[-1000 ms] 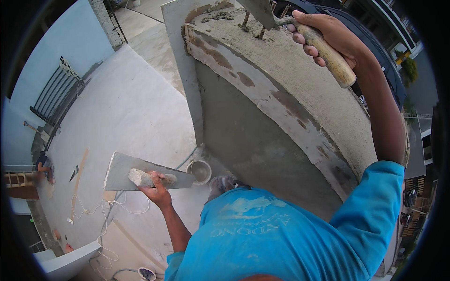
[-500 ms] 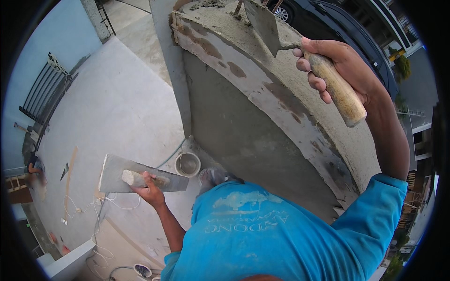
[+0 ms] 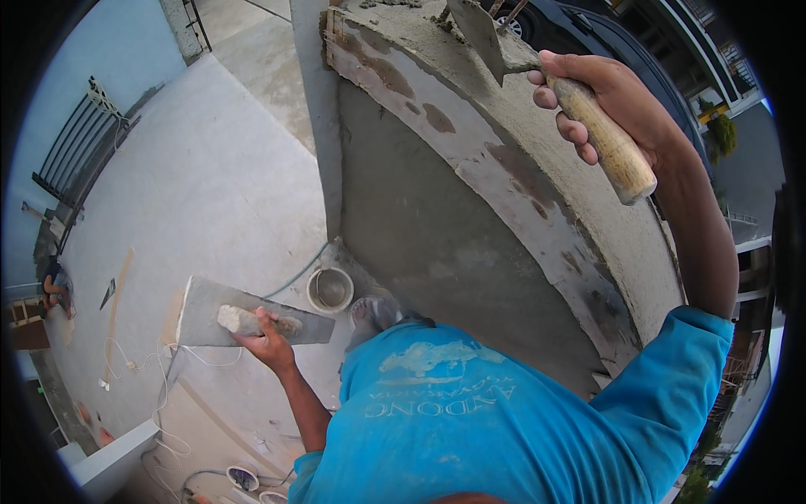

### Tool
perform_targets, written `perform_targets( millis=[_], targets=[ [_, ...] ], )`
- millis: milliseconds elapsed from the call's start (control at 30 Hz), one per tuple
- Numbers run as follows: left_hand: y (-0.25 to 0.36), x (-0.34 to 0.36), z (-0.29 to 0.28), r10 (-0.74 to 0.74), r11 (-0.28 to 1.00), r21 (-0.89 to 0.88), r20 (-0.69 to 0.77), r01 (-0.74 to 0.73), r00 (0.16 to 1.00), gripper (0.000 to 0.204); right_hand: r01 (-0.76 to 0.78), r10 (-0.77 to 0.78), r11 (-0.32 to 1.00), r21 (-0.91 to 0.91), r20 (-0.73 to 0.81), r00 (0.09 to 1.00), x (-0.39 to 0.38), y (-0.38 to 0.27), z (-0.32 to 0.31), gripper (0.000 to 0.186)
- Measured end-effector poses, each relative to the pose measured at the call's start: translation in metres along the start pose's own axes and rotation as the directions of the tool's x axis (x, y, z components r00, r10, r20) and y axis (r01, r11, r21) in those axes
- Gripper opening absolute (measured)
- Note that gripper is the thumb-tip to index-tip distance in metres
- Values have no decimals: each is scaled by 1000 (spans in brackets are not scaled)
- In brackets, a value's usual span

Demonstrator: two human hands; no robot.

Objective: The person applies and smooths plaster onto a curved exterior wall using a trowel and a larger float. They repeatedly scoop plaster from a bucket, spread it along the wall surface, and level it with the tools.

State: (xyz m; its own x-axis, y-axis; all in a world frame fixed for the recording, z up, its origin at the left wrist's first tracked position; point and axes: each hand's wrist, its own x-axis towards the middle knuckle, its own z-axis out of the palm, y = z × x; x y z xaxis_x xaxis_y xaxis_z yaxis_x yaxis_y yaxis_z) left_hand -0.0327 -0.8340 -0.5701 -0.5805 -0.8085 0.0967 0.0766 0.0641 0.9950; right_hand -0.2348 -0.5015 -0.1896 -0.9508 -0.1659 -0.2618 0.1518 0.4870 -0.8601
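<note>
Hands (image 3: 617,109) (image 3: 267,338) curl snugly, right round trowel (image 3: 600,126) over curve-edged ledge (image 3: 600,197), left round float (image 3: 206,315) above wide floor (image 3: 201,176).

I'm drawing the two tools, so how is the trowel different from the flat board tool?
The trowel in the right hand has a tan handle sticking out behind its blade; the board tool in the left hand has a paler handle lying along its face. The trowel is up by the rough cement ledge, but the board tool is lower, over the pale floor. Both have a flat grey part, and each is gripped by its handle.
</note>
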Motion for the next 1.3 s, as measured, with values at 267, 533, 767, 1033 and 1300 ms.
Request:
perform_targets(
  millis=[267, 533, 767, 1033, 1300],
  targets=[
    [-6, -5, -5, -27, 1000, -12, 24, 27, 999, 64, 127, -160, 962, 243, 123, 979, 20, -9, 22, 38],
    [-11, -5, -9, -35, 999, -26, -26, 34, 999, 64, 208, -197, 933, -292, 64, 978, 8, -2, -16, 36],
    [-10, -4, -11, -25, 999, 20, -25, 25, 999, 63, 177, -96, 808, -562, 172, 980, 11, -17, -1, 36],
    [-3, -4, -12, -53, 998, -20, -4, 53, 999, 63, 148, -190, 777, -612, -3, 982, 42, -23, -3, 36],
    [5, -2, -9, -27, 999, 44, -8, 28, 1000, 60, 278, -310, 854, -440, 0, 951, -20, 7, -50, 33]
  ],
)
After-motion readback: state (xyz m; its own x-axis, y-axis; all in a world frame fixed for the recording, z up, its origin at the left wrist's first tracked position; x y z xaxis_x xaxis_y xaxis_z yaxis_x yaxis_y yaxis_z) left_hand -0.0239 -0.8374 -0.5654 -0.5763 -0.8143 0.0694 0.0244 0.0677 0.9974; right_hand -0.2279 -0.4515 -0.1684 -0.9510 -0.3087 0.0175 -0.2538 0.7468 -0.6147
